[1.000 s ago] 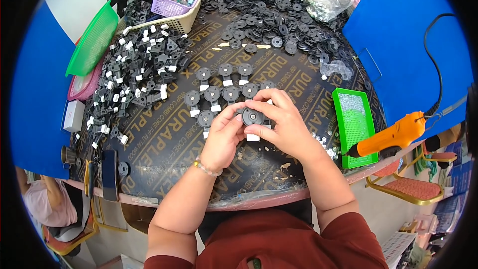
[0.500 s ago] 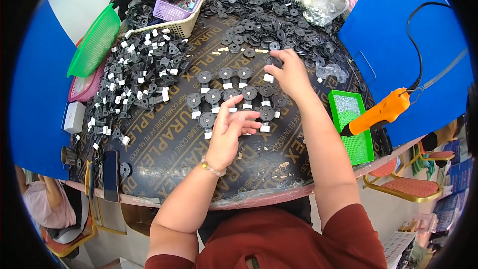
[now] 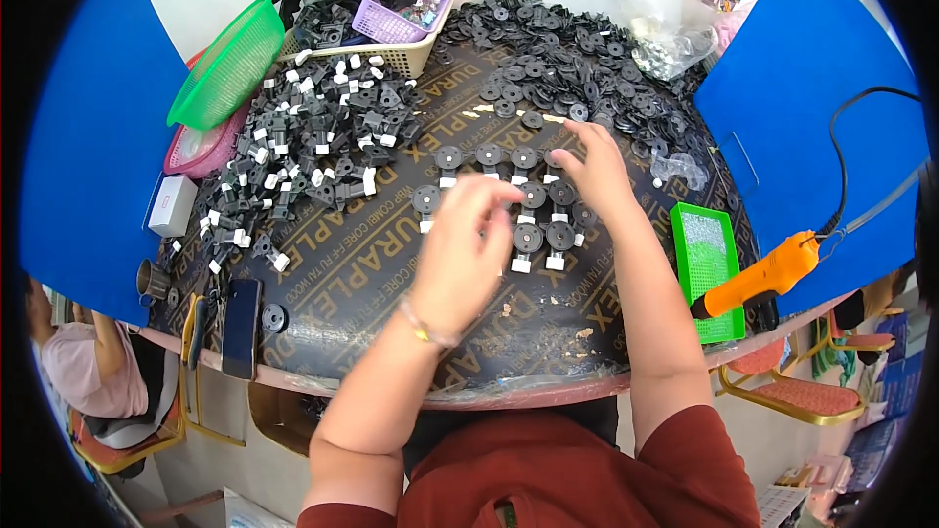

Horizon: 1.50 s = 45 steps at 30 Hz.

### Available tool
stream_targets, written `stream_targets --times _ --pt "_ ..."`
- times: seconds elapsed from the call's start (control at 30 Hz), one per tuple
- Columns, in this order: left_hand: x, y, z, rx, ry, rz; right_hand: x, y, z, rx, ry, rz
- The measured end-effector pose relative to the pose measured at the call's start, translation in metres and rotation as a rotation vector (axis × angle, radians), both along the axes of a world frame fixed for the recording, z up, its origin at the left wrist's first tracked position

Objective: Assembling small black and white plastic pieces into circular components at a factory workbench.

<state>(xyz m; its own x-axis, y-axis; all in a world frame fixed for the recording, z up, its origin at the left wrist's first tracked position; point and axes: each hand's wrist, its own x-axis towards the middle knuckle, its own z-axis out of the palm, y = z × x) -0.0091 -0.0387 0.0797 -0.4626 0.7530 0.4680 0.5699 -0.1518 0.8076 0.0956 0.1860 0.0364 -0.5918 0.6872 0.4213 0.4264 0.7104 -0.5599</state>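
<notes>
Table: my dark round plywood top [image 3: 391,332], w/ blue boards [image 3: 88,156] at both sides.
Seats: red-cushion, gold-frame chairs [image 3: 782,372] by me.
Light: bright, even.

Black round parts [image 3: 529,235] with white tabs, green tray [image 3: 706,269], orange tool [image 3: 763,277], blue boards [image 3: 802,108].

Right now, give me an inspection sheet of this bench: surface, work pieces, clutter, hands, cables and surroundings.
Surface: dark printed board, round-edged, crowded.
Job's things: assembled black discs with white tabs laid in rows; loose black discs heaped behind; black-and-white brackets heaped at left.
Clutter: green basket, purple basket, green tray, phone.
Hands: left hand raised over the rows, blurred; right hand reaching toward the loose discs.
Cables: black cord from the orange power screwdriver.
Surroundings: blue panels on both sides; another person seated low left.
</notes>
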Motion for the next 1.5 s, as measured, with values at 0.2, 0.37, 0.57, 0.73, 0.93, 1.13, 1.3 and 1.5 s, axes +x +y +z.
stream_targets --times 0.2,0.37,0.57,0.73,0.93,1.13,1.3,1.5 --pt "-0.143 -0.011 -0.042 -0.705 0.839 0.552 0.057 -0.064 0.038 0.126 0.057 0.028" --pt "-0.184 -0.026 -0.084 -0.629 1.07 0.518 0.12 -0.062 0.026 0.067 -0.023 -0.152" --pt "-0.175 -0.028 -0.076 -0.715 0.979 0.465 0.165 -0.059 -0.01 -0.066 -0.344 -0.241" --pt "-0.155 -0.025 -0.049 -0.32 0.195 0.351 0.172 -0.061 -0.015 -0.074 -0.485 -0.207" --pt "-0.06 0.005 -0.016 0.198 -0.927 -0.227 0.166 -0.052 -0.024 -0.042 -0.648 -0.067" --pt "-0.018 0.025 -0.056 0.053 -1.254 -0.386 0.149 -0.063 -0.016 0.055 -0.76 -0.065" --pt "-0.001 0.019 -0.053 -0.064 -1.184 -0.538 0.148 -0.061 -0.02 0.107 -0.819 -0.061" --pt "0.009 0.021 -0.057 -0.084 -1.094 -0.465 0.143 -0.055 -0.02 0.152 -0.706 -0.04"
